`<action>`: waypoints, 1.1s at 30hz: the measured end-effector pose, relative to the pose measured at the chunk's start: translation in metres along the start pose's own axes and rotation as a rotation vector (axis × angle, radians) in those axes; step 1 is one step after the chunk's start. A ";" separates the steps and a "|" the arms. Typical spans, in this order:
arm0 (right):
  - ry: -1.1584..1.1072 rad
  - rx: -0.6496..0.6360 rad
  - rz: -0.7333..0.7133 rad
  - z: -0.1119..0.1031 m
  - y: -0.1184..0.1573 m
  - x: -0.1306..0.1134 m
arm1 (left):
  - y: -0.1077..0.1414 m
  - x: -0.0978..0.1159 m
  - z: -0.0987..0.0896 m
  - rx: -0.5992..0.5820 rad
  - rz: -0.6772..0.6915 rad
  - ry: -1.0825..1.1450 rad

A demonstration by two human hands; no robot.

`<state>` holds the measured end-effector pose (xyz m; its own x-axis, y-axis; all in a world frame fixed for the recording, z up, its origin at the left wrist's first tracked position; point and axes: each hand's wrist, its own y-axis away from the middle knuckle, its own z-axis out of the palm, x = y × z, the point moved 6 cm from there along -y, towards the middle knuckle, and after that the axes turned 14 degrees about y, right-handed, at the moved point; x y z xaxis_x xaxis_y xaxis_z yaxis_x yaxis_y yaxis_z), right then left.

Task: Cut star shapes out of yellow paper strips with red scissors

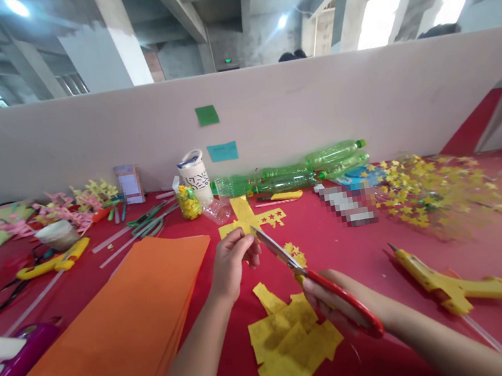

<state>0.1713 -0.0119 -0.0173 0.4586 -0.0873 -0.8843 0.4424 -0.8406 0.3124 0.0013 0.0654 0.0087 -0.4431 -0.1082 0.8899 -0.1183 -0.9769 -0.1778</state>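
Observation:
My right hand [335, 295] grips a pair of red-handled scissors [339, 295], their blades pointing up and left. The blade tips meet the fingers of my left hand [234, 260], which is closed in a pinch; whatever lies between its fingertips is too small or hidden to make out. Just beyond the left hand are yellow felt scraps [244, 211], one with star-shaped holes. Small yellow cut-outs [294, 254] lie behind the scissor blades. Nearer to me, below both hands, several yellow felt pieces [284, 335] overlap on the red table [348, 261].
Orange sheets [110, 324] lie at the left. Yellow glue guns rest at the right [452, 286] and left [55, 261]. Green bottles [288, 181], a white cup [196, 181] and a yellow cutter [285, 196] line the back. Yellow star sprays [423, 189] spread at right.

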 end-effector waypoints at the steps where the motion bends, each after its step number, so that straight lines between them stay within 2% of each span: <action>1: -0.002 0.000 -0.005 0.000 0.000 0.001 | 0.000 0.000 0.000 0.001 -0.002 -0.003; 5: 0.006 -0.007 -0.033 0.002 -0.001 0.001 | 0.001 -0.002 0.002 0.000 -0.007 -0.012; 14: 0.076 0.065 0.050 -0.001 0.002 -0.006 | 0.001 -0.003 0.001 -0.009 0.004 -0.007; 24: 0.056 0.059 0.048 -0.002 0.002 -0.002 | 0.001 -0.001 0.001 -0.008 -0.001 0.003; 33: 0.148 0.091 0.005 -0.006 0.002 -0.005 | 0.000 0.001 -0.001 0.013 -0.001 0.070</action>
<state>0.1743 -0.0099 -0.0100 0.5723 -0.0177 -0.8198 0.3714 -0.8858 0.2784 -0.0001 0.0652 0.0094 -0.5042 -0.0943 0.8584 -0.1075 -0.9794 -0.1707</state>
